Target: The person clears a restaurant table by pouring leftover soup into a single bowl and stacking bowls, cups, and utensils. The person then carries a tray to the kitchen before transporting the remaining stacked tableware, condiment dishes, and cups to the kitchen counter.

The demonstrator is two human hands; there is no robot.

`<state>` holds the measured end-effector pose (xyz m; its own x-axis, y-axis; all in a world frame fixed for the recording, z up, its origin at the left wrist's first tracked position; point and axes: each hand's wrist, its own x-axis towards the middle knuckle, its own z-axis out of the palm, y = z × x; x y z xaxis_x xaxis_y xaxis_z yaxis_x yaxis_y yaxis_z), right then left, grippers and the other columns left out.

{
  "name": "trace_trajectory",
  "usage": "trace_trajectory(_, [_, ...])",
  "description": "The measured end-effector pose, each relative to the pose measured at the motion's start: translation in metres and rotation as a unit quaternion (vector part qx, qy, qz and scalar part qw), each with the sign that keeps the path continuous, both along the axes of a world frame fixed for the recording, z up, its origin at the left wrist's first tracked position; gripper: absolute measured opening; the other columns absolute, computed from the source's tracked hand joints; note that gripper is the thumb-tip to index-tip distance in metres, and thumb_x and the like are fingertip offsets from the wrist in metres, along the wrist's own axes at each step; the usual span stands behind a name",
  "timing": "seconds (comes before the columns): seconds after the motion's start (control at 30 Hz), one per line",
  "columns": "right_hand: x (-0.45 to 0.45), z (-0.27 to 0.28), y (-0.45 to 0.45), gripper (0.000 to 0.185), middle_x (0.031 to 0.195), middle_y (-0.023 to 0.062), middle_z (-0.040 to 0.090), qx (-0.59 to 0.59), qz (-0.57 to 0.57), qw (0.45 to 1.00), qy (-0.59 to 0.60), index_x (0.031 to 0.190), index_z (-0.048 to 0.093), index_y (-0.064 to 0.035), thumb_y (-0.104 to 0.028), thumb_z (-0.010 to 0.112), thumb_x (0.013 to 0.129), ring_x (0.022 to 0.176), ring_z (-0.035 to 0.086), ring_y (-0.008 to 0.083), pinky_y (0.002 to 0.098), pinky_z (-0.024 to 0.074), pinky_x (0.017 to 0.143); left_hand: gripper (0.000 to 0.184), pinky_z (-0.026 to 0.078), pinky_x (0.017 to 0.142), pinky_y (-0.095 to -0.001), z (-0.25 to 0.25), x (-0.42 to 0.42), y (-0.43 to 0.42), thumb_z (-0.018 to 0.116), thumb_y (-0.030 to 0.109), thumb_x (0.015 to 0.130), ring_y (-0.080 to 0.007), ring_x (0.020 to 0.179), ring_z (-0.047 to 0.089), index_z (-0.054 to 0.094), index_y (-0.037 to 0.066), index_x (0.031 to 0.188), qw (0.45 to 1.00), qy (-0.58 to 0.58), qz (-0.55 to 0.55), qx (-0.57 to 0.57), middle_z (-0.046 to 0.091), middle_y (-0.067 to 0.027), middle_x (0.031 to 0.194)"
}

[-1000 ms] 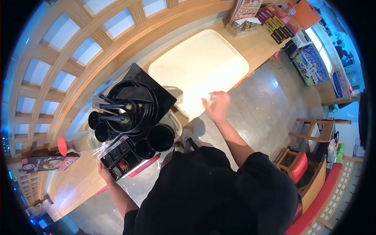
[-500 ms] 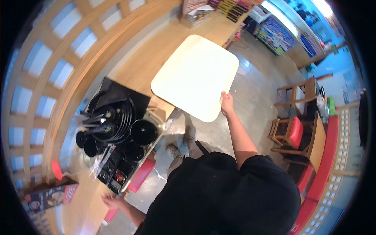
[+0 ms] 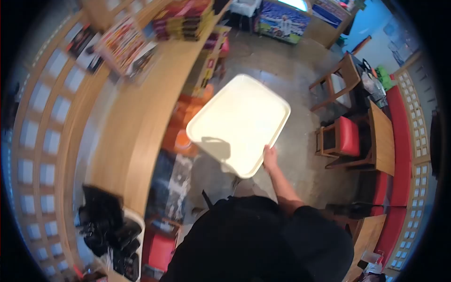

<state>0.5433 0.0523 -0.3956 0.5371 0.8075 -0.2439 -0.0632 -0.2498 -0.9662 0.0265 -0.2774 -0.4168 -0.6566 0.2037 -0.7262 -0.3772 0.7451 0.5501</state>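
Note:
A cream-coloured serving tray (image 3: 244, 117) with rounded corners is held out in front of me over the floor. My right hand (image 3: 269, 159) grips its near right edge, and nothing stands on the tray. A dark shadow falls across its lower left part. My left hand is out of sight. At the lower left, a second tray (image 3: 139, 235) on the counter bears a pile of black bowls and dishes (image 3: 110, 225).
A long wooden counter (image 3: 129, 131) runs along the left by a lattice screen, with a menu stand (image 3: 122, 47) and stacked boxes (image 3: 183, 21) on it. Red stools (image 3: 159, 249) stand beneath. To the right are a red-seated chair (image 3: 348, 136), wooden tables (image 3: 381, 138) and a red bench (image 3: 399, 141).
I have moved forward along the counter, and the pile of dishes has shifted to the lower left. The cream tray now hangs beside the counter's edge. My left hand has left the view.

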Motion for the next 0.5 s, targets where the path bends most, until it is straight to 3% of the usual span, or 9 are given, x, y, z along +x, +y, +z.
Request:
trace_trajectory(0.03, [0.024, -0.022, 0.005, 0.027, 0.095, 0.0108, 0.056, 0.036, -0.010, 0.999, -0.008, 0.110, 0.044, 0.0026, -0.015, 0.036, 0.092, 0.080, 0.056, 0.0184, 0.0316, 0.0478, 0.067, 0.014, 0.044, 0.051, -0.0252, -0.007, 0.030, 0.032, 0.059, 0.015, 0.080, -0.0141, 0.061, 0.054, 0.056, 0.003, 0.086, 0.995, -0.033, -0.096, -0.007, 0.059, -0.0067, 0.075])
trace_trajectory(0.1, [0.055, 0.012, 0.011, 0.025, 0.095, 0.0100, 0.056, 0.045, -0.038, 0.988, 0.145, 0.110, 0.044, 0.0018, -0.014, 0.036, 0.092, 0.080, 0.055, 0.0160, 0.0309, 0.0471, 0.068, 0.012, 0.043, 0.051, -0.0242, -0.014, 0.083, 0.099, 0.059, 0.014, 0.080, -0.0129, 0.060, 0.053, 0.056, 0.003, 0.085, 0.967, -0.066, -0.247, 0.003, 0.058, -0.0062, 0.075])
trace_trajectory(0.2, [0.115, 0.034, 0.025, 0.025, 0.097, 0.0090, 0.056, 0.001, -0.069, 0.992, 0.102, 0.111, 0.044, 0.0009, -0.013, 0.037, 0.091, 0.085, 0.054, 0.0141, 0.0295, 0.0456, 0.073, 0.011, 0.042, 0.049, -0.0227, -0.016, 0.143, 0.213, 0.060, 0.012, 0.080, -0.0111, 0.058, 0.052, 0.055, 0.004, 0.083, 0.926, -0.093, -0.360, 0.072, 0.058, -0.0055, 0.076])
trace_trajectory(0.27, [0.165, 0.037, 0.041, 0.025, 0.097, 0.0081, 0.056, 0.014, -0.091, 0.994, 0.063, 0.111, 0.044, 0.0006, -0.013, 0.037, 0.091, 0.086, 0.053, 0.0133, 0.0284, 0.0445, 0.074, 0.010, 0.041, 0.048, -0.0217, -0.018, 0.174, 0.295, 0.060, 0.011, 0.079, -0.0100, 0.058, 0.051, 0.054, 0.004, 0.082, 0.915, -0.099, -0.352, 0.171, 0.058, -0.0050, 0.076])
trace_trajectory(0.37, [0.233, 0.050, 0.086, 0.024, 0.097, 0.0058, 0.055, 0.044, -0.110, 0.992, 0.036, 0.110, 0.045, -0.0003, -0.013, 0.037, 0.092, 0.086, 0.051, 0.0112, 0.0262, 0.0422, 0.077, 0.008, 0.037, 0.046, -0.0181, -0.009, 0.230, 0.423, 0.059, 0.008, 0.081, -0.0065, 0.055, 0.049, 0.052, 0.006, 0.078, 0.859, -0.066, -0.230, 0.452, 0.057, -0.0031, 0.074])
trace_trajectory(0.43, [0.280, 0.051, 0.120, 0.024, 0.098, 0.0055, 0.054, 0.035, -0.113, 0.992, 0.030, 0.109, 0.046, -0.0001, -0.014, 0.037, 0.092, 0.086, 0.050, 0.0107, 0.0260, 0.0417, 0.076, 0.007, 0.036, 0.044, -0.0170, 0.035, 0.279, 0.498, 0.058, 0.010, 0.083, -0.0056, 0.050, 0.047, 0.053, 0.006, 0.080, 0.898, -0.012, -0.216, 0.384, 0.055, -0.0010, 0.065])
trace_trajectory(0.5, [0.320, 0.052, 0.161, 0.024, 0.097, 0.0049, 0.054, 0.030, -0.127, 0.991, 0.017, 0.108, 0.047, -0.0003, -0.015, 0.037, 0.092, 0.085, 0.050, 0.0104, 0.0255, 0.0415, 0.075, 0.007, 0.036, 0.044, -0.0166, 0.050, 0.321, 0.570, 0.058, 0.011, 0.084, -0.0053, 0.049, 0.047, 0.054, 0.006, 0.081, 0.893, 0.000, -0.256, 0.370, 0.054, 0.0000, 0.063])
